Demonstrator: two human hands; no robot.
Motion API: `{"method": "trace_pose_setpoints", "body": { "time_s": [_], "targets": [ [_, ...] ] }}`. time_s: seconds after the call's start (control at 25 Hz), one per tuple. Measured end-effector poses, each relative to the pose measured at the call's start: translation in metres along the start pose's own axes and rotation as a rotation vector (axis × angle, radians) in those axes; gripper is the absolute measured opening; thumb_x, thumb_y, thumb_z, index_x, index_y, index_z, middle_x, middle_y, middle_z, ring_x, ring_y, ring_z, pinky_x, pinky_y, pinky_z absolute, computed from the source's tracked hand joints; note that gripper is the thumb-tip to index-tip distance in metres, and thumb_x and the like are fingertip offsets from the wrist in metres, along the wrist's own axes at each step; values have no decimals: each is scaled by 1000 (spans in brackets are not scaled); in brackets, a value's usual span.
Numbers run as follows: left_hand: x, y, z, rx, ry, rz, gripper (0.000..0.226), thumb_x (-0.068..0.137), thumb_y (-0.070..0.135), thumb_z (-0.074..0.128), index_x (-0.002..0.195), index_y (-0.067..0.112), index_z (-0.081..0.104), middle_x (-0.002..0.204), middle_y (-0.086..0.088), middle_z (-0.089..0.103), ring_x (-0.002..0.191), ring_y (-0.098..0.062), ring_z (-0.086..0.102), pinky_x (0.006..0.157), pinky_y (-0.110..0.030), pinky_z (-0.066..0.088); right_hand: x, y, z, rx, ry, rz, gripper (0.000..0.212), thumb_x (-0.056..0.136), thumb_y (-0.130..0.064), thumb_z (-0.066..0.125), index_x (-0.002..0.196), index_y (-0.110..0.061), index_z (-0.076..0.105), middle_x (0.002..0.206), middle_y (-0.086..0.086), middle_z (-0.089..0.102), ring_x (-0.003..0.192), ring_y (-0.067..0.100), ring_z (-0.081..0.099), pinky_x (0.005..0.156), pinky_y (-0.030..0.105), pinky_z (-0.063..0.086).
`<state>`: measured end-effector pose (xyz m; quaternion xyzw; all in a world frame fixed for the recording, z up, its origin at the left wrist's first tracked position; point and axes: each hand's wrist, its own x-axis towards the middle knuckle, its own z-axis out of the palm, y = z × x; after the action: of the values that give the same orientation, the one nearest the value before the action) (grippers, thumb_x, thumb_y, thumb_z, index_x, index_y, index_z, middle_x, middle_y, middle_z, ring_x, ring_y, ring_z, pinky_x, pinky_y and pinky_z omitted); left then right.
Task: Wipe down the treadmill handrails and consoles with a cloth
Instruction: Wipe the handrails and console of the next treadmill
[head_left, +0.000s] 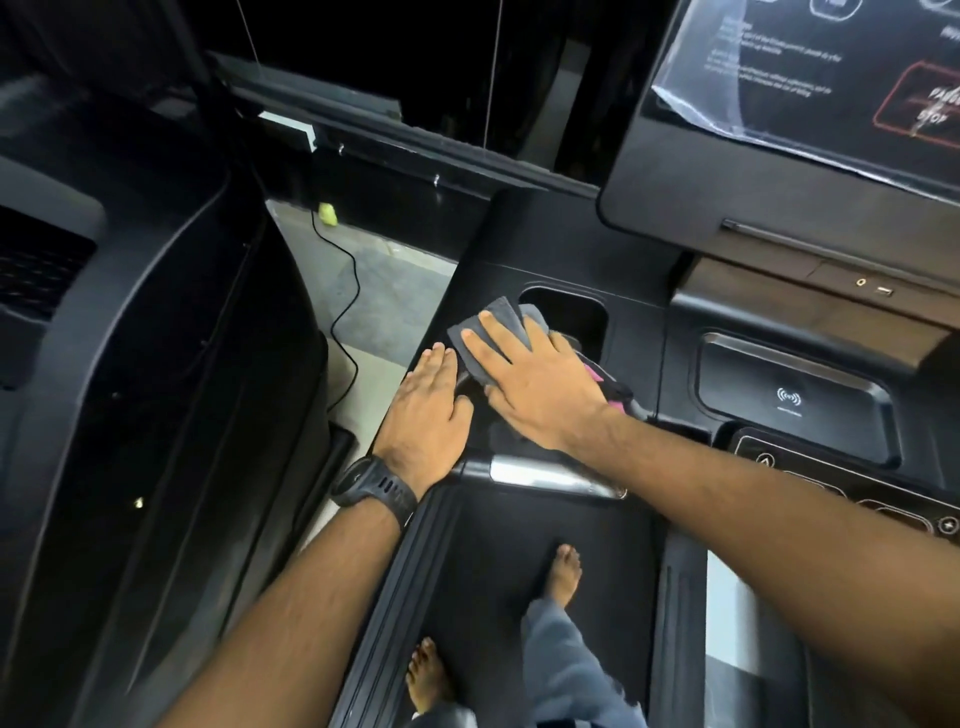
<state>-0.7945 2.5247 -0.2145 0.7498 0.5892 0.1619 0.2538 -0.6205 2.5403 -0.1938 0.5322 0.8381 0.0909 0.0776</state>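
Nearest the camera, two bare feet stand on the dark treadmill belt (519, 561), one (565, 574) ahead of the other (427, 675), with a grey trouser leg (566, 665) over the forward one. Both forearms reach forward from the bottom edge of the view. The left wrist wears a black watch (375, 488). The left hand (426, 410) lies flat, fingers together and extended, on the left edge of the console deck (545, 249), gripping nothing. Just beside it, the right hand (540, 384) presses palm-down with fingers spread on a grey cloth (496, 325), pinning it flat against the deck rather than closing around it; a pink-and-black part (605, 384) of the cloth bunches under the heel of that hand. The cloth sits at the near-left rim of the cup holder recess (571, 317). A silver handrail grip (550, 475) shows below the hands. To the right lies a wireless charging tray (789, 395), and beyond it the screen (810, 73) rises, partly covered with protective film. On the floor to the left a black cable (348, 291) trails.
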Motion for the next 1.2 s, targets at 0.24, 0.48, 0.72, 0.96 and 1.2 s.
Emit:
{"method": "trace_pose_setpoints", "body": {
  "time_s": [0.24, 0.48, 0.72, 0.96, 1.2],
  "targets": [
    [8, 1, 2, -50, 23, -48, 61, 102, 27, 38, 157, 12, 16, 165, -5, 12, 152, -14, 7, 122, -27, 4, 54, -22, -17, 156, -108, 196, 63, 105, -48, 27, 161, -23, 12, 168, 5, 12, 148, 44, 21, 107, 60, 37],
    [9, 2, 0, -60, 17, -56, 58, 104, 26, 37, 157, 14, 17, 165, -1, 11, 151, -11, 7, 122, -27, 3, 84, -8, -25, 476, -154, 506, 67, 106, -45, 35, 163, -24, 5, 170, -1, -5, 153, 43, 1, 113, 64, 30],
    [7, 4, -3, -75, -13, -49, 66, 96, 14, 41, 157, 18, 16, 165, -1, 10, 151, -11, 7, 124, -30, 5, 52, -37, -15, 323, -103, 606, 80, 102, -49, 40, 161, -10, 4, 168, 21, 3, 145, 50, 26, 105, 54, 42],
    [3, 3, -6, -75, -25, -20, 66, 97, 13, 42, 157, 13, 16, 165, -2, 9, 152, -11, 5, 123, -26, 2, 17, -24, -19, 125, -159, 341, 78, 100, -48, 41, 162, -18, 3, 170, 12, 1, 149, 45, 20, 109, 59, 35],
    [5, 2, -5, -5, -28, -11, 65, 99, 20, 42, 157, 13, 15, 165, -3, 8, 152, -13, 6, 122, -27, 3, -44, -2, -15, -96, -137, 461, 74, 100, -45, 40, 161, -17, 9, 168, 9, 14, 139, 39, 34, 96, 57, 41]
  ]
}}
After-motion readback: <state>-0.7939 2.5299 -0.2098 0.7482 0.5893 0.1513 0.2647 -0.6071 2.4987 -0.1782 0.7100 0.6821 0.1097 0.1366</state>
